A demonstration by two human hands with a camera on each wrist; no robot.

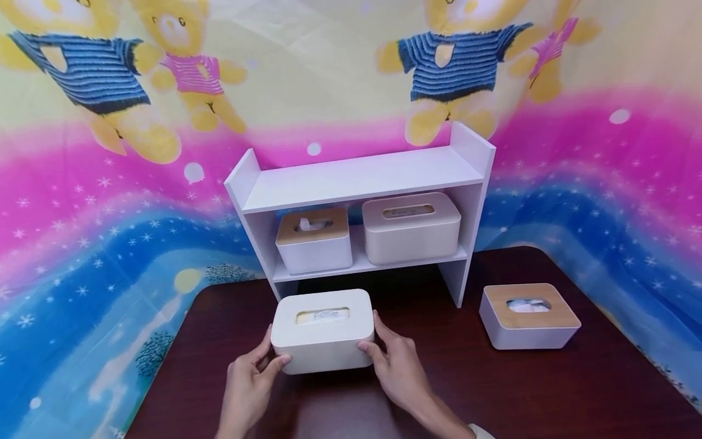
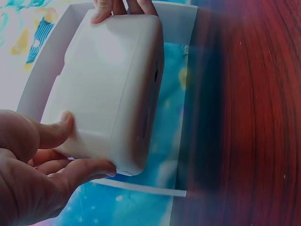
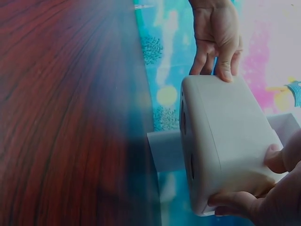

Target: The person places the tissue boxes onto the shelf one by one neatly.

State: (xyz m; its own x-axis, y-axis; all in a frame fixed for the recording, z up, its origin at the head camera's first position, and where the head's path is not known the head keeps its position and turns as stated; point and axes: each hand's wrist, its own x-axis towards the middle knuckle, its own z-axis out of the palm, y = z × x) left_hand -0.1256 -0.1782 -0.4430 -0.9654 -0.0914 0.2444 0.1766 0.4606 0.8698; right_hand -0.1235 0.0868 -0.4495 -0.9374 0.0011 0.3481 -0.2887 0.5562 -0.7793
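Between both hands is a cream tissue box (image 1: 323, 356) with an oval slot in its lid, a printed pack showing inside. My left hand (image 1: 249, 381) grips its left end, thumb at the near face. The right hand (image 1: 399, 367) holds the opposite end, its thumb also on the near face. In the left wrist view, the left hand's thumb and fingers (image 2: 89, 169) pinch one end of the box (image 2: 99, 75). The right wrist view shows the right hand (image 3: 268, 188) clasping the box (image 3: 230, 122) from the other end.
Behind the box stands a white two-tier shelf (image 1: 362, 177). Its lower tier holds a white tissue box with a wooden lid (image 1: 315, 253) and a larger cream tissue box (image 1: 412, 241). Another wooden-lidded tissue box (image 1: 529, 335) sits on the right of the dark table (image 1: 548, 396).
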